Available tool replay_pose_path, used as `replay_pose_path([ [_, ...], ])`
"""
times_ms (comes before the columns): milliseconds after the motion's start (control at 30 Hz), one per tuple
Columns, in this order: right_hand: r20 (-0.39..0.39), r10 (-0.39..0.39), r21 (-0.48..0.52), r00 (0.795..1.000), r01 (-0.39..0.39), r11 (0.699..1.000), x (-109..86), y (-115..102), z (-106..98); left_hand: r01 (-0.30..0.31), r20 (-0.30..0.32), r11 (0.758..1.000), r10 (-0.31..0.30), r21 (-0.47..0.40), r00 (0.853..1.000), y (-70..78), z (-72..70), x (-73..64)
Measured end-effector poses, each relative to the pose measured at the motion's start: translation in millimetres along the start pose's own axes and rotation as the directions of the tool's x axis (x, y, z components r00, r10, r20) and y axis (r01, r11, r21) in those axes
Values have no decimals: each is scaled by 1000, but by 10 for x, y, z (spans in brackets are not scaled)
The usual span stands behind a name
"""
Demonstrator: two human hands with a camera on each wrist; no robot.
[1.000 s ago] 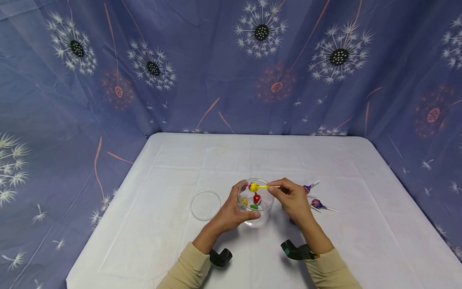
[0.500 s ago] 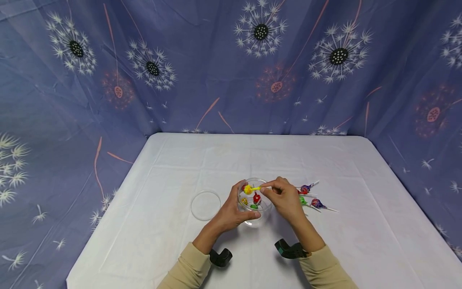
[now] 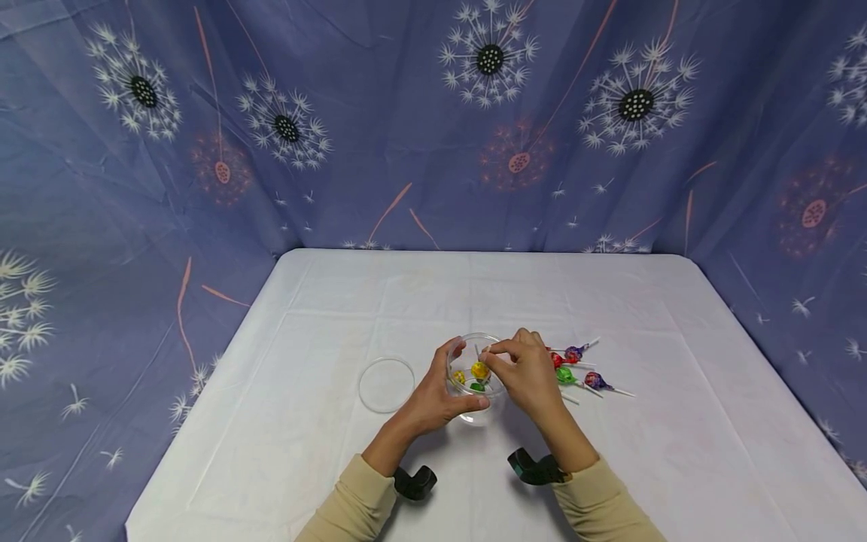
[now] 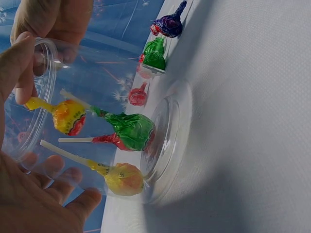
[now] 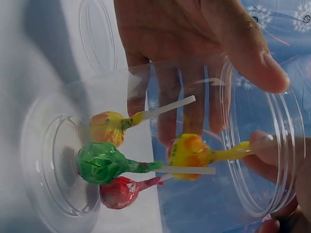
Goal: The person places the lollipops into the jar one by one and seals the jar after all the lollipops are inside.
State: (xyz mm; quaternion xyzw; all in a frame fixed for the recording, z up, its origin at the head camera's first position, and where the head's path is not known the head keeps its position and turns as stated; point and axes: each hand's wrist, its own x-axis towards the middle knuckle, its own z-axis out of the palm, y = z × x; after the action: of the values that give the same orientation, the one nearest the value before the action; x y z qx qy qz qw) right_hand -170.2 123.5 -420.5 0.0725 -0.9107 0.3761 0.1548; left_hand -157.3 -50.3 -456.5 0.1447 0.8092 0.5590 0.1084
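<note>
A clear plastic jar (image 3: 478,412) stands uncovered on the table, and my left hand (image 3: 433,397) grips it round its left side near the rim. At the mouth, my right hand (image 3: 524,370) pinches the stick end of a yellow lollipop (image 5: 189,154), whose head hangs inside the jar. Below it, a green lollipop (image 4: 131,130), a red lollipop (image 5: 119,193) and another yellow lollipop (image 4: 124,178) sit heads down near the bottom, sticks up. The right fingertips reach just inside the rim.
A clear round lid (image 3: 386,385) lies left of the jar. To the right are several loose lollipops, among them a green one (image 3: 565,375) and a purple one (image 3: 597,381). A patterned blue curtain (image 3: 406,135) hangs behind and beside the white table (image 3: 305,346).
My right hand has moved left and the yellow lollipop has gone from above the jar's mouth down into it, turning head down. The left hand has kept its hold on the jar.
</note>
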Motion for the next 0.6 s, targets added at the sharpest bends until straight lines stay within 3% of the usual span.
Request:
replay_pose_path([
  [300, 42, -34, -121, 999, 39, 992, 20, -53, -23, -12, -2, 1000, 12, -4, 1000, 14, -4, -7],
  [600, 44, -22, -112, 999, 27, 993, 5, -44, -29, 4, 3, 1000, -4, -20, 1000, 68, -4, -10],
])
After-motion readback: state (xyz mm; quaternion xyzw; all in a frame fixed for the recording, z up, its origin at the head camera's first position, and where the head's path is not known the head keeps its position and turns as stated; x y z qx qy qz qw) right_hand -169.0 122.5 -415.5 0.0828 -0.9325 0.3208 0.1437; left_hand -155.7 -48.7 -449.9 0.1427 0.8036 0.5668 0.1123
